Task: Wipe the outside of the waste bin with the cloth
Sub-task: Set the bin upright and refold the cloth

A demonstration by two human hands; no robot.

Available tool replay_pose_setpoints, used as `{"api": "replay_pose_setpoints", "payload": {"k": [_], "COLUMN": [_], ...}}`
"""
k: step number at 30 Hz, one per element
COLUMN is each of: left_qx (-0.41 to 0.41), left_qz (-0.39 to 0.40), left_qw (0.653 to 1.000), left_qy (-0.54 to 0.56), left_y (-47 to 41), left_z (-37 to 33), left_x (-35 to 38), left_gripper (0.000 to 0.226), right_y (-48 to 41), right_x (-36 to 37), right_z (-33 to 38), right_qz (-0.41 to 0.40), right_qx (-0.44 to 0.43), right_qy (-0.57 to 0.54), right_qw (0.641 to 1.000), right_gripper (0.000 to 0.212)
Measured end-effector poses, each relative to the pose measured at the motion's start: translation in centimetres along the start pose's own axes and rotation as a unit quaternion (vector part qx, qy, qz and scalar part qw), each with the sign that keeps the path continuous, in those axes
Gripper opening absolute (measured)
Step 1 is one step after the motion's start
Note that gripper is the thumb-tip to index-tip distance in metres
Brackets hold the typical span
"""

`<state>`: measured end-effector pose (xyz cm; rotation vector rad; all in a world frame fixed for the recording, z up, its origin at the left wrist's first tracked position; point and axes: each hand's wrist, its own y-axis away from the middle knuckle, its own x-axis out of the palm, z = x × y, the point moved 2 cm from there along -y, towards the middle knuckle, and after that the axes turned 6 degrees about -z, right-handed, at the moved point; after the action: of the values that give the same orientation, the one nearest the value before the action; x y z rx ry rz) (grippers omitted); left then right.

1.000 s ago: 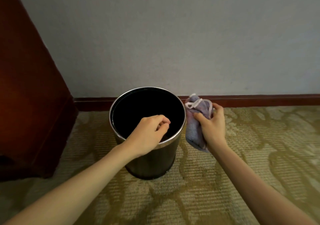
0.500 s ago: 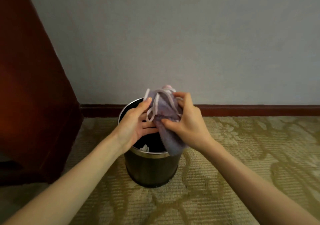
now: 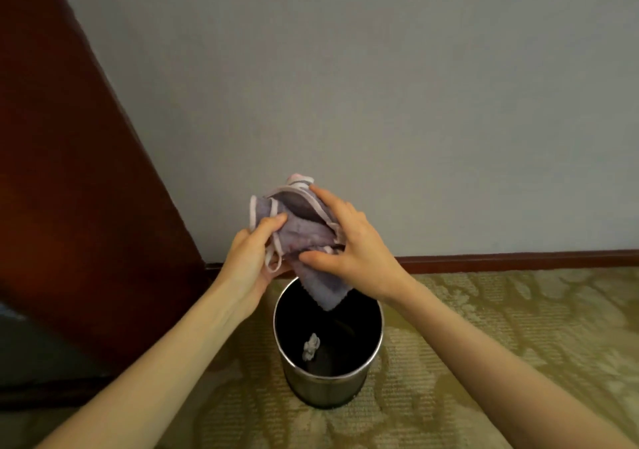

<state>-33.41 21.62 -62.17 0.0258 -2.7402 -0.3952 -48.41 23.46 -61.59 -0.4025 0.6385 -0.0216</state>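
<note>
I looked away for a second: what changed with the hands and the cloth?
The left hand left the waste bin rim and took hold of the cloth. The right hand lifted the cloth from beside the bin to above its opening. The bin stayed upright on the carpet.

Wooden cabinet (image 3: 69, 206) left; right side open

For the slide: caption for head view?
Both hands, left and right, bunch cloth above open waste bin.

Patterned carpet (image 3: 501, 327), grey wall (image 3: 380, 85), dark wooden furniture (image 3: 69, 189), red-brown skirting board (image 3: 518, 260).
</note>
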Motion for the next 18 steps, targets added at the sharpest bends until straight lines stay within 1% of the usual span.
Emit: {"api": "replay_pose_setpoints", "payload": {"k": [3,6,8,11,14,18], "left_qx": [-0.010,-0.032,-0.033,-0.017,-0.004,0.026], "left_qz": [0.001,0.014,0.026,0.045,0.038,0.025], "left_qw": [1.000,0.999,0.999,0.998,0.999,0.999], "left_qy": [-0.010,-0.016,-0.019,-0.029,-0.037,-0.041], "left_y": [1.9,4.0,5.1,6.9,9.0,12.0], "left_z": [-5.4,-11.0,-15.2,-21.7,-28.4,-36.6], "left_x": [2.5,5.1,6.7,9.0,11.0,13.5], "left_gripper": [0.030,0.038,0.040,0.036,0.033,0.036], "right_y": [-2.1,-4.3,-6.0,-8.8,-11.7,-15.3], "right_x": [-4.1,-8.5,-11.6,-16.2,-20.4,-25.6], "right_z": [4.7,9.7,13.1,18.8,24.6,31.2], "right_qz": [-0.005,-0.008,-0.010,-0.009,0.006,0.015], "right_qx": [-0.013,0.007,0.013,-0.016,-0.040,-0.070], "right_qy": [0.010,-0.006,-0.017,0.006,0.024,0.038], "right_qw": [1.000,1.000,1.000,1.000,0.999,0.997], "right_gripper": [0.079,0.073,0.064,0.049,0.045,0.046]}}
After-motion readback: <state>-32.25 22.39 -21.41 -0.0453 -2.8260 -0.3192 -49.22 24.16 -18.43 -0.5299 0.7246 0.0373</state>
